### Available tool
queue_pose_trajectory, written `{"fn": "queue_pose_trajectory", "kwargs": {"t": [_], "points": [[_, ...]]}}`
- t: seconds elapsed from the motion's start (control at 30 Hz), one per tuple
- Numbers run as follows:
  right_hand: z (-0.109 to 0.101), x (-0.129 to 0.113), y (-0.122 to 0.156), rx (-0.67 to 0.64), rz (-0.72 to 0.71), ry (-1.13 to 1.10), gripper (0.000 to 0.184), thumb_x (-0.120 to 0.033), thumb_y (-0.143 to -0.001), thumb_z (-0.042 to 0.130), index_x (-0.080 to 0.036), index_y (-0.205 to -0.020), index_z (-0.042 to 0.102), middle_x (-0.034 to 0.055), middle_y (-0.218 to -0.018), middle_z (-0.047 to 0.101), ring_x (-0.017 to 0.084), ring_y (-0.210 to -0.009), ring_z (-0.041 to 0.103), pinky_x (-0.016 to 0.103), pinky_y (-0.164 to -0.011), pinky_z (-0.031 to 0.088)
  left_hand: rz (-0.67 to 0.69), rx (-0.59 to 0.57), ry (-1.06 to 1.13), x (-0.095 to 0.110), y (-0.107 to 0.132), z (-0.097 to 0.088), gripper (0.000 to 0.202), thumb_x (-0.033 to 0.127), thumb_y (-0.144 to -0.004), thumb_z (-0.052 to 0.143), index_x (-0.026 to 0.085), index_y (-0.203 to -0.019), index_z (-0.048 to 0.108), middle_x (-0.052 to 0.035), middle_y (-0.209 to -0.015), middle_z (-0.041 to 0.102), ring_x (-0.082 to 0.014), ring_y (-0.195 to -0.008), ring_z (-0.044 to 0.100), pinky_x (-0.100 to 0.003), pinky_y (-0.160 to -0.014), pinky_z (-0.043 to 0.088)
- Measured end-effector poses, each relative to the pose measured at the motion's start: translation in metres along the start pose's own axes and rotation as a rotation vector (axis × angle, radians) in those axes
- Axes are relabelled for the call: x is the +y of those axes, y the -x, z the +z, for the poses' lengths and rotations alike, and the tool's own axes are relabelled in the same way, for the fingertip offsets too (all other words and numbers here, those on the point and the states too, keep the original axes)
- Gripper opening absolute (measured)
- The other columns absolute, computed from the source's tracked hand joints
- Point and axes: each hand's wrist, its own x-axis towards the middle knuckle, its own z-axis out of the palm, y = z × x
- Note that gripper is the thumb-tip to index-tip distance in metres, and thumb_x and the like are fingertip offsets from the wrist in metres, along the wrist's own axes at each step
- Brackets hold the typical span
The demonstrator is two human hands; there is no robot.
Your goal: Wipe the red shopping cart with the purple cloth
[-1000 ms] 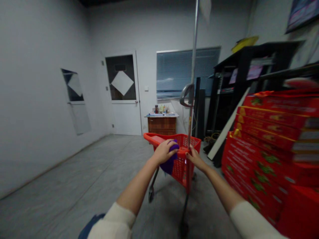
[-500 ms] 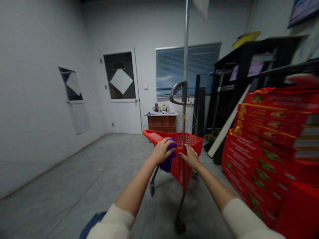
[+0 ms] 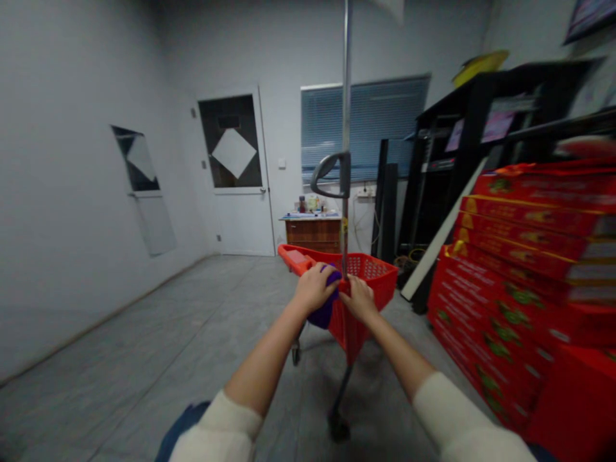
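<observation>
- Purple fabric (image 3: pixel 325 313) was pressed beneath the left hand (image 3: pixel 315 289), whose fingers were clenched over it at the basket's near edge; part of it hung below the hand.
- Right hand (image 3: pixel 359 298) was closed around the basket rim beside the pole's base.
- Red mesh basket (image 3: pixel 368 276) stood on a wheeled frame, with both hands at its near end.
- Metal pole (image 3: pixel 345 96) rose from the basket, carrying a grey loop handle (image 3: pixel 331 174).
- Red cartons (image 3: pixel 524 256) were stacked to the right, beside black shelving (image 3: pixel 462 141).
- Grey floor (image 3: pixel 144 321) extended ahead to a wooden cabinet (image 3: pixel 312 235), a window blind (image 3: pixel 363 125) and a white door (image 3: pixel 235 167).
</observation>
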Motion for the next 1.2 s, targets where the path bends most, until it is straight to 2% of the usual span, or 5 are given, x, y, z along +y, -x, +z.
{"fn": "queue_pose_trajectory", "kwargs": {"t": [0.23, 0.47, 0.7, 0.9, 1.2], "points": [[0.001, 0.0, -0.016, -0.11, -0.031, 0.029, 0.05, -0.045, -0.09, 0.056, -0.025, -0.135, 0.049, 0.0109, -0.139, 0.054, 0.026, -0.127, 0.048, 0.042, -0.101, 0.038, -0.235, 0.169, -0.09, -0.018, 0.013, 0.004, 0.028, 0.037, -0.095, 0.052, 0.022, -0.117, 0.061, -0.0096, -0.119, 0.062, -0.0222, -0.103, 0.063, -0.033, -0.088, 0.051], [0.01, -0.005, -0.011, -0.161, -0.018, 0.02, 0.056, -0.044, -0.09, 0.058, -0.026, -0.141, 0.044, 0.0105, -0.146, 0.049, 0.025, -0.135, 0.042, 0.044, -0.106, 0.034, 0.008, 0.313, -0.165, -0.015, 0.026, 0.032, 0.032, 0.026, -0.088, 0.062, 0.027, -0.12, 0.062, -0.0108, -0.139, 0.053, -0.0281, -0.127, 0.051, -0.046, -0.106, 0.045], [0.008, -0.01, -0.007, -0.216, -0.072, -0.005, 0.072, -0.046, -0.083, 0.068, -0.028, -0.146, 0.038, 0.0099, -0.151, 0.044, 0.028, -0.137, 0.039, 0.046, -0.108, 0.033, -0.26, 0.387, -0.089, -0.018, 0.022, 0.032, 0.032, 0.029, -0.094, 0.051, 0.021, -0.124, 0.061, -0.0175, -0.137, 0.054, -0.0319, -0.123, 0.055, -0.05, -0.1, 0.048], [0.005, -0.018, -0.002, -0.261, -0.141, -0.031, 0.09, -0.036, -0.071, 0.078, -0.03, -0.149, 0.034, 0.0085, -0.152, 0.042, 0.028, -0.138, 0.038, 0.047, -0.11, 0.031, 0.208, 0.377, -0.307, -0.045, 0.055, 0.086, 0.04, 0.014, -0.092, 0.052, 0.027, -0.129, 0.059, -0.0111, -0.147, 0.05, -0.0288, -0.142, 0.038, -0.051, -0.113, 0.037], [0.013, -0.027, 0.003, -0.238, -0.132, -0.032, 0.099, -0.036, -0.063, 0.082, -0.026, -0.149, 0.033, 0.0128, -0.151, 0.041, 0.03, -0.138, 0.038, 0.047, -0.11, 0.032, 0.331, 0.331, -0.454, -0.045, 0.037, 0.057, 0.041, 0.016, -0.094, 0.048, 0.021, -0.135, 0.052, -0.0143, -0.155, 0.038, -0.031, -0.146, 0.031, -0.049, -0.113, 0.039]]}}
